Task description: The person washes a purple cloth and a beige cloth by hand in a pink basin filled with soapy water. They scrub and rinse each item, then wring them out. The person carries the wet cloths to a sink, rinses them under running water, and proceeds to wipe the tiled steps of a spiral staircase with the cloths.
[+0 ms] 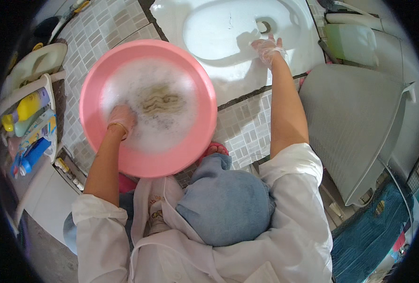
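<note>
A large pink plastic basin (147, 166) stands on the tiles before me, with white soap suds (160, 136) over its contents. My left hand (122, 120), apparently in a thin clear glove, dips into the suds near the basin's left side, its fingers hidden. Beside it shows a rippled olive-brown patch (161, 100); whether this is cloth or bare water I cannot tell. Over the white ceramic squat toilet (216, 39) reaches my right hand (269, 49) in a clear disposable glove. Its fingers are spread near the drain hole (265, 27), and nothing shows in its grasp.
At the left, a white rack (50, 95) carries a yellow bottle (27, 106) and other packages. A grey plastic bin (347, 116) stands close by my right arm. Behind it is a pale green container (351, 44). My foot in a red slipper (216, 146) is beside the basin.
</note>
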The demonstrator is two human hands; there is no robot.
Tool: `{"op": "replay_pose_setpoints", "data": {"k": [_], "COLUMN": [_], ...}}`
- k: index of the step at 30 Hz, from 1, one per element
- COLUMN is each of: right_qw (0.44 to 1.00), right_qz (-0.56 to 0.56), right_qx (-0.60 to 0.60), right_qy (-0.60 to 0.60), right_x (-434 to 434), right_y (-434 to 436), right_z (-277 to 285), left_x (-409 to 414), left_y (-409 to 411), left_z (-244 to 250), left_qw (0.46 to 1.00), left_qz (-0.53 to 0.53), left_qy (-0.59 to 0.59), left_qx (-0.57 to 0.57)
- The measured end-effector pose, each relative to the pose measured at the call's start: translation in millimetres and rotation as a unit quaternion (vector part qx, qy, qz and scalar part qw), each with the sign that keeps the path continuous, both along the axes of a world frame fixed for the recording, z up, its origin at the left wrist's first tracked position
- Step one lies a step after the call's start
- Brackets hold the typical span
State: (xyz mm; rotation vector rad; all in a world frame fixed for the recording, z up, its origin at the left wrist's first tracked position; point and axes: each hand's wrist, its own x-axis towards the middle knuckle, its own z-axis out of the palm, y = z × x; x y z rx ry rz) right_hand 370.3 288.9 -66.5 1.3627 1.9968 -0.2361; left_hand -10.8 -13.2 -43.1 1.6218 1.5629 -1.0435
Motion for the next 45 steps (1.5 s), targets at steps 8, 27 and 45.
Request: {"op": "replay_pose_setpoints", "data": {"k": [8, 27, 45], "right_qw": [0.546, 0.721, 0.226], "right_qz": [-0.505, -0.496, -0.620], "right_qx": [-0.190, -0.272, -0.448], "right_qy": [0.641, 0.400, 0.603], "right_x": [-3.7, -190.2, -212.4], "right_y": [-20.8, -222.9, -261.2], "right_z": [42.1, 81.9, 71.3], "left_x": [-9.8, 21.8, 68.3], "left_y": [-19.4, -31.9, 30.1], "left_z": [-23.3, 4.1, 108.6], "left_qw": [0.992, 0.751, 0.668], "left_qz": [0.100, 0.493, 0.475], "left_qy": [-0.026, -0.076, -0.383], "left_qx": [0.079, 0.432, 0.426]}}
